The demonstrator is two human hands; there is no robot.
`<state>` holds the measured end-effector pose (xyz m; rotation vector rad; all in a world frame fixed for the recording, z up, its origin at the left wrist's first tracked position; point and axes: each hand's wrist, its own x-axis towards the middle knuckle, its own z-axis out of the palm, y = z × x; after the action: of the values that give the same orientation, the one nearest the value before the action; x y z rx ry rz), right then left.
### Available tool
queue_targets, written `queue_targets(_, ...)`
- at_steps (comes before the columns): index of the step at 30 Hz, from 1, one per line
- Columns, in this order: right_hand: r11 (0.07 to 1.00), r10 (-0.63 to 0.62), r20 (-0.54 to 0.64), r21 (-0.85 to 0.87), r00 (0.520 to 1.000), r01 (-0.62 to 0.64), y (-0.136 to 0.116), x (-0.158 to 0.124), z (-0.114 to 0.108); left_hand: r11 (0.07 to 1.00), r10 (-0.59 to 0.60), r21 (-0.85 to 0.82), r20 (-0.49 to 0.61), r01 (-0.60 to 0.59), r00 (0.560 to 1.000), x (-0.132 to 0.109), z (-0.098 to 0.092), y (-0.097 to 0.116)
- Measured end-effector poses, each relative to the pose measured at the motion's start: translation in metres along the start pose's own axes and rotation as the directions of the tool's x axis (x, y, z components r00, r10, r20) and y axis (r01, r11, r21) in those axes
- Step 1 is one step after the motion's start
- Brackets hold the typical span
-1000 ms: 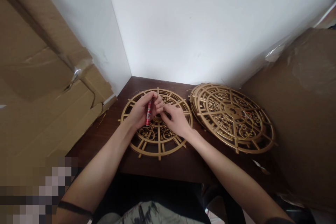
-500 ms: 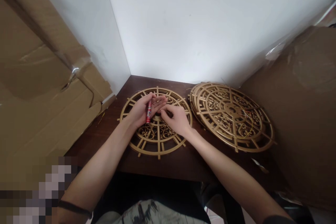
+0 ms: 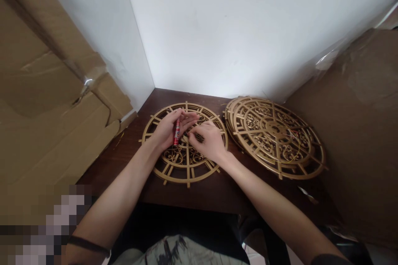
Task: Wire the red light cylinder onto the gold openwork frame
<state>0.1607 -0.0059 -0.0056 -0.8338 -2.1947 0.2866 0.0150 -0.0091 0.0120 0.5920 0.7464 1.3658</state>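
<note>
My left hand (image 3: 171, 128) is turned palm inward over a gold round openwork frame, its fingers stretched to the right. A slim red printed cylinder (image 3: 177, 132), perhaps a battery or a tube, is held against the palm by the thumb. Close by on the right, my right hand (image 3: 208, 138) has thumb and forefinger pinched together; anything between them is too small to make out. Below both hands, the gold frame (image 3: 188, 176) lies flat, with ring bars, spokes and scrollwork. The hands partly cover its centre and upper part.
A stack of similar gold frames (image 3: 280, 169) leans to the right on the dark wooden table (image 3: 192, 198). Cardboard (image 3: 102, 91) stands at the left and more cardboard (image 3: 357, 132) at the right. A white wall (image 3: 248, 33) rises behind. A small pale strip (image 3: 307, 194) lies front right.
My right hand has shifted slightly down, and its pinched fingertips sit a little lower beside the left fingers. My left hand keeps the red cylinder in nearly the same place.
</note>
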Motion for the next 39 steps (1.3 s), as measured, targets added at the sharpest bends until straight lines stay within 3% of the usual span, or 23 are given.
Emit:
queue_targets(4,0.997,-0.076,0.026,-0.008,0.997,0.076,0.000,0.000,0.000,1.000,0.013,0.018,0.158,-0.016,0.987,-0.004,0.003,-0.001)
queue_targets(6,0.994,-0.106,0.014,0.002,0.994,0.106,0.001,0.000,0.000,1.000,-0.017,0.007,0.180,0.016,0.984,-0.005,0.005,-0.002)
queue_targets(10,0.989,-0.130,0.008,0.076,0.991,0.129,0.000,0.000,0.000,0.993,-0.121,0.002,0.046,0.121,0.992,-0.002,0.006,-0.002)
queue_targets(14,0.990,0.006,-0.058,0.143,0.998,0.003,-0.003,-0.001,-0.002,0.983,-0.181,0.034,-0.054,0.183,0.982,-0.002,0.008,0.000)
queue_targets(19,0.908,0.267,-0.148,0.370,0.952,-0.197,0.000,0.002,-0.007,0.985,-0.062,0.158,-0.063,0.071,0.996,-0.004,0.009,-0.003)
queue_targets(26,0.845,0.328,-0.174,0.493,0.929,-0.206,0.011,0.005,-0.004,0.905,0.127,0.398,0.085,-0.150,0.988,-0.003,0.004,-0.013)
queue_targets(31,0.821,0.323,-0.152,0.535,0.934,-0.197,0.011,0.005,-0.002,0.877,0.132,0.448,0.123,-0.174,0.984,-0.006,0.005,-0.013)
queue_targets(39,0.735,0.416,-0.079,0.616,0.906,-0.284,0.011,0.004,0.000,0.836,0.092,0.527,0.142,-0.154,0.986,-0.009,0.007,-0.010)
